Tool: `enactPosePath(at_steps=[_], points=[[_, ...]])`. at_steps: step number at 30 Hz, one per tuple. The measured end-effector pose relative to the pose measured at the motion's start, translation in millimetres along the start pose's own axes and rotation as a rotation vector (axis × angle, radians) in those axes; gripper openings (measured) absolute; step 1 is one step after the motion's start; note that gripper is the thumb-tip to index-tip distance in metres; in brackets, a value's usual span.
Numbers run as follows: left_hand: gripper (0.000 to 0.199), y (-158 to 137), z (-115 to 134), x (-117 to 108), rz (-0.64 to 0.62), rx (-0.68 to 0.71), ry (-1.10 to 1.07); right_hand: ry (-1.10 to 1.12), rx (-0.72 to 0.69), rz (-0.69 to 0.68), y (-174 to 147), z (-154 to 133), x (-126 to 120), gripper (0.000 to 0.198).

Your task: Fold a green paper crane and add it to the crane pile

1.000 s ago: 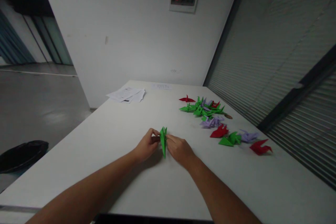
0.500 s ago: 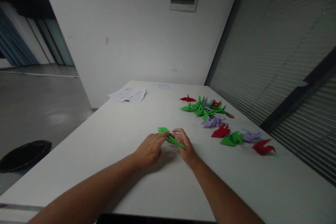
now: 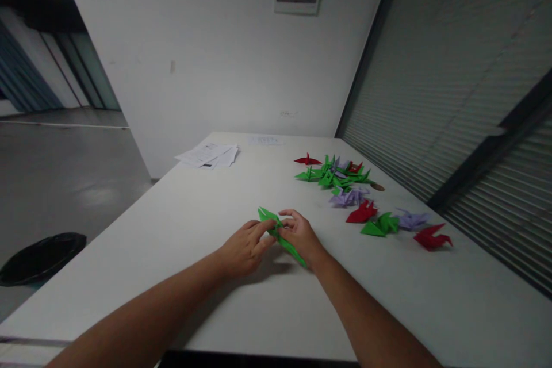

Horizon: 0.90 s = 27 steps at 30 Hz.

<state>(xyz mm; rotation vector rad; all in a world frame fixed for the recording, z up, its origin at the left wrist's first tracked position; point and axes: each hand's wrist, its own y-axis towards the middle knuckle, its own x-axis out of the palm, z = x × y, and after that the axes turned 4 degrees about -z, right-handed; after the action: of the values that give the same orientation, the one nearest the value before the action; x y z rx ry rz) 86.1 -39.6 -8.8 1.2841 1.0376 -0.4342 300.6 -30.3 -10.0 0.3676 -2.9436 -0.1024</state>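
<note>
A long, narrow piece of folded green paper (image 3: 292, 250) is pinched between both hands, a little above the white table (image 3: 207, 310). My left hand (image 3: 245, 247) grips it from the left with thumb and fingers near its middle. From the right, my right hand (image 3: 302, 236) has its thumb and fingers closed on the same paper. One split, pointed end sticks out beyond the fingertips, and the other end slants down toward my right wrist. The fingers cover its middle folds.
Folded paper cranes in green, purple and red lie to the right: a green heap (image 3: 340, 178), a red crane (image 3: 432, 237) and a purple one (image 3: 411, 219) among them. Printed sheets (image 3: 209, 155) rest at the far left. A black-lined bin (image 3: 43, 256) stands left of the table.
The green paper has turned, and its near end now reaches lower along my right wrist. My right thumb and fingers have shifted onto its middle.
</note>
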Motion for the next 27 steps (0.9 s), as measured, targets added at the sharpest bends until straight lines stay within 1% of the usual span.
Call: enactPosePath(at_steps=[3,5,7,8,10,12,15,18,21,24,27], points=[[0.049,0.0,3.8,-0.5,0.045,-0.041,-0.025,-0.015,0.015,0.045,0.8,1.1,1.0,0.054],[0.046,-0.4,6.3,0.3,0.134,-0.139,-0.057,-0.011,0.017,0.083,0.6,1.7,1.7,0.053],[0.041,0.3,7.1,2.1,0.218,-0.323,-0.159,0.018,0.018,0.112,-0.2,1.9,2.9,0.052],[0.037,1.1,6.5,3.4,0.235,-0.434,-0.244,0.037,0.013,0.118,-0.9,1.9,3.9,0.051],[0.027,3.5,3.4,6.4,0.210,-0.645,-0.469,0.058,-0.006,0.120,-2.4,1.4,6.5,0.047],[0.022,5.8,-0.5,9.7,0.153,-0.786,-0.726,0.038,-0.018,0.112,-3.9,0.7,9.8,0.041],[0.029,7.9,-3.6,13.0,0.149,-0.874,-1.058,-0.001,-0.022,0.067,-5.1,0.7,14.4,0.038],[0.035,9.0,-1.9,12.7,0.164,-0.960,-1.250,-0.007,-0.021,-0.012,-4.5,3.1,17.1,0.039],[0.037,10.5,0.3,10.4,0.182,-1.049,-1.348,-0.029,-0.019,-0.072,-3.2,5.9,17.5,0.037],[0.035,12.0,-0.5,8.8,0.224,-1.103,-1.415,-0.027,-0.038,-0.103,-2.4,7.3,16.6,0.035],[0.034,12.8,-2.4,8.2,0.260,-1.141,-1.464,-0.053,-0.043,-0.124,-2.1,7.7,15.5,0.028]])
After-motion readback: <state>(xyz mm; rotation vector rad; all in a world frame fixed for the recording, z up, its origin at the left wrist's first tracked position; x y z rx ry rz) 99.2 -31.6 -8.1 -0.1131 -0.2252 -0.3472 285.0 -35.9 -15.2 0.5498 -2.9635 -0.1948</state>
